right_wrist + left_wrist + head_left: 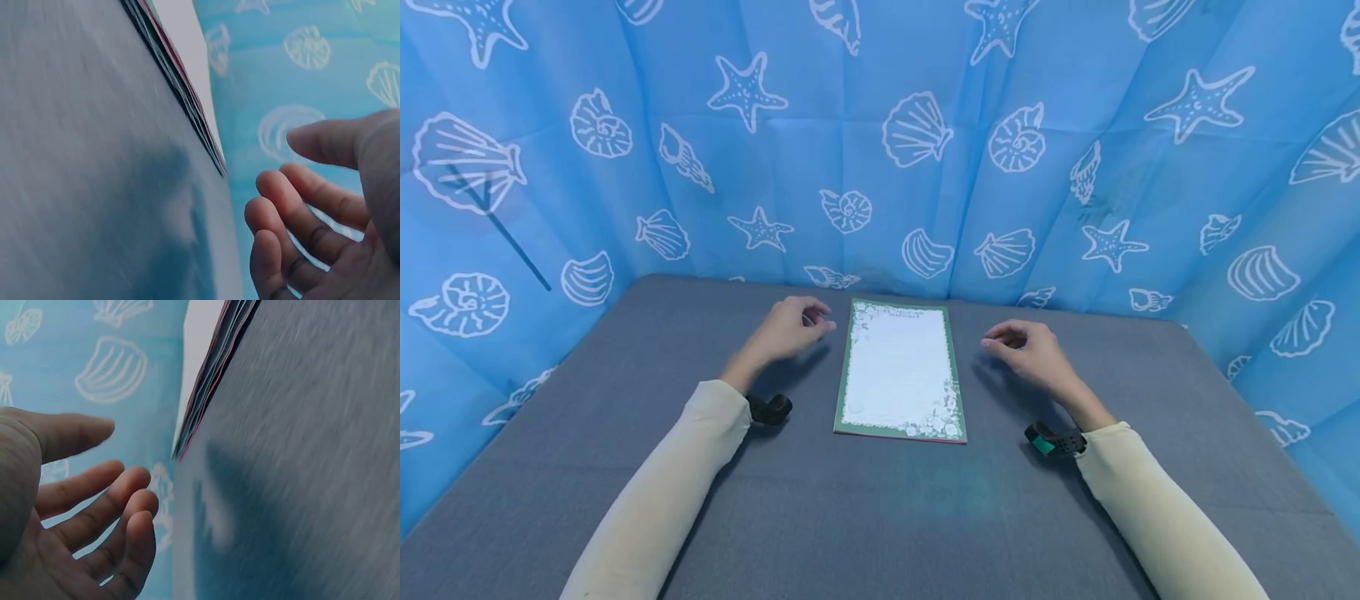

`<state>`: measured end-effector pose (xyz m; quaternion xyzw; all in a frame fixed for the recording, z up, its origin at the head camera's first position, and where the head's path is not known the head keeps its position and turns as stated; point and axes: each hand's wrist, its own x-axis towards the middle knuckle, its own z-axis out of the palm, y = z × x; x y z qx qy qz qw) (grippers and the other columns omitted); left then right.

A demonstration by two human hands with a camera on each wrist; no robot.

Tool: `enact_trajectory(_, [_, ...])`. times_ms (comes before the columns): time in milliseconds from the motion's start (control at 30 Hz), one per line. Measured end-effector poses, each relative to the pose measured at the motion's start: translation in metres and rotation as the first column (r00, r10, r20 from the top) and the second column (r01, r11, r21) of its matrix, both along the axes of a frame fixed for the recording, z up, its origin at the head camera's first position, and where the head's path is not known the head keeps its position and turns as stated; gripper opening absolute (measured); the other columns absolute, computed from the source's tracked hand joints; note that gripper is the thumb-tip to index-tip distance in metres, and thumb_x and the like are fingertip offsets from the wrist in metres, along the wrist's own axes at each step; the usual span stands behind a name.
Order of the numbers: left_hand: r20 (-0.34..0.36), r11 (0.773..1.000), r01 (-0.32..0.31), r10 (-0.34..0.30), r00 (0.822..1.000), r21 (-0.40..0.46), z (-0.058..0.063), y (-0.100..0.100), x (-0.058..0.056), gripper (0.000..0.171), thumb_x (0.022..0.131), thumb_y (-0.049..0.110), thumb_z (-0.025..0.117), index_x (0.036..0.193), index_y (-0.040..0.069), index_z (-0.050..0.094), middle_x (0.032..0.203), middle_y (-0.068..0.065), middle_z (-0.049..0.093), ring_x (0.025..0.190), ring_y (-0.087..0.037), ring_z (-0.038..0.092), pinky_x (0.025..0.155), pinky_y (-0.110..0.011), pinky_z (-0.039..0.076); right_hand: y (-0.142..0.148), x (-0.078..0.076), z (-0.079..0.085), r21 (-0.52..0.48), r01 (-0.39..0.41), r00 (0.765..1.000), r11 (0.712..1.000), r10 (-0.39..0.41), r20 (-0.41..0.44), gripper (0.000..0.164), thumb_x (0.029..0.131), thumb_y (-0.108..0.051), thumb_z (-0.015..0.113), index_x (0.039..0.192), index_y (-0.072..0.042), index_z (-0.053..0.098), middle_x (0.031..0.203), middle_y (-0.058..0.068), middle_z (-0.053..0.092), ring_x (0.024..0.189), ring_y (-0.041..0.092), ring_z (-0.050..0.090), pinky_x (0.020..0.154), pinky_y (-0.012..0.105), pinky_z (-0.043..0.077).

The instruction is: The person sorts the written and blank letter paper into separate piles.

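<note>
A stack of paper sheets (897,367) lies flat on the grey table, its top sheet white with a green border and pale flowers in two corners. Seen edge-on in the left wrist view, the stack (212,378) shows several thin layers, some reddish. My left hand (792,327) hovers just left of the stack, fingers loosely bent, thumb apart from them, holding nothing. On the other side my right hand (1028,354) hovers likewise, its relaxed fingers (312,231) curved and nothing between them. Neither hand touches the paper.
Grey cloth covers the table (880,517). Behind and at both sides hangs a blue curtain (842,125) printed with white shells and starfish. A black band (769,409) is on the left wrist, and another band (1054,440) with a green part is on the right.
</note>
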<state>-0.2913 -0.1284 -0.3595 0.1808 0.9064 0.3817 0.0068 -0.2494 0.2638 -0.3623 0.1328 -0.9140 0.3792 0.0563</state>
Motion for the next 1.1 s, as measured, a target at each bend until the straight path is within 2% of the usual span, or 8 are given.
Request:
enact_trajectory(167, [0.075, 0.998, 0.059, -0.059, 0.995, 0.002, -0.004, 0.01, 0.004, 0.046, 0.094, 0.03, 0.074, 0.127, -0.001, 0.065, 0.103, -0.011, 0.068, 0.094, -0.026, 0.064, 0.081, -0.042, 0.052, -0.016, 0.004, -0.007, -0.094, -0.023, 0.995, 0.995, 0.033, 0.099, 0.026, 0.099, -0.021, 0.069, 0.109, 0.002, 0.071, 0.091, 0.017, 0.071, 0.075, 0.027, 0.065, 0.058, 0.03, 0.048])
enact_trajectory(333, [0.145, 0.998, 0.062, -0.06, 0.988, -0.011, -0.008, 0.018, 0.007, 0.049, 0.089, 0.031, 0.08, 0.124, 0.001, 0.066, 0.099, -0.007, 0.067, 0.088, -0.021, 0.063, 0.079, -0.038, 0.052, -0.026, 0.008, -0.016, -0.042, -0.064, 0.992, 0.997, 0.068, 0.104, 0.026, 0.097, -0.026, 0.071, 0.104, -0.001, 0.073, 0.086, 0.009, 0.071, 0.071, 0.02, 0.063, 0.06, 0.031, 0.049])
enact_trajectory(533, [0.215, 1.0, 0.02, -0.02, 0.977, 0.005, -0.011, 0.023, 0.01, 0.05, 0.084, 0.026, 0.085, 0.123, 0.001, 0.067, 0.095, -0.006, 0.065, 0.085, -0.021, 0.061, 0.079, -0.038, 0.05, -0.033, 0.01, -0.02, 0.007, -0.047, 0.993, 0.999, 0.046, 0.111, 0.031, 0.092, -0.035, 0.077, 0.101, -0.006, 0.073, 0.084, 0.004, 0.069, 0.071, 0.019, 0.062, 0.061, 0.034, 0.05])
enact_trajectory(800, [0.221, 0.999, -0.02, 0.013, 0.975, 0.03, -0.016, 0.026, 0.011, 0.048, 0.083, 0.021, 0.087, 0.121, 0.001, 0.067, 0.092, -0.007, 0.064, 0.082, -0.021, 0.059, 0.075, -0.035, 0.049, -0.034, 0.01, -0.022, 0.03, -0.049, 0.994, 0.998, 0.046, 0.099, 0.032, 0.087, -0.028, 0.083, 0.103, -0.002, 0.072, 0.084, 0.004, 0.068, 0.074, 0.018, 0.061, 0.063, 0.032, 0.049])
enact_trajectory(1100, [0.203, 0.999, -0.035, 0.027, 0.979, 0.032, -0.019, 0.028, 0.011, 0.046, 0.082, 0.02, 0.087, 0.119, 0.002, 0.067, 0.09, -0.007, 0.063, 0.079, -0.021, 0.058, 0.074, -0.035, 0.049, -0.033, 0.009, -0.024, -0.012, -0.052, 0.991, 0.999, 0.053, 0.12, 0.029, 0.087, -0.02, 0.083, 0.105, 0.001, 0.072, 0.086, 0.006, 0.069, 0.074, 0.018, 0.062, 0.066, 0.032, 0.049])
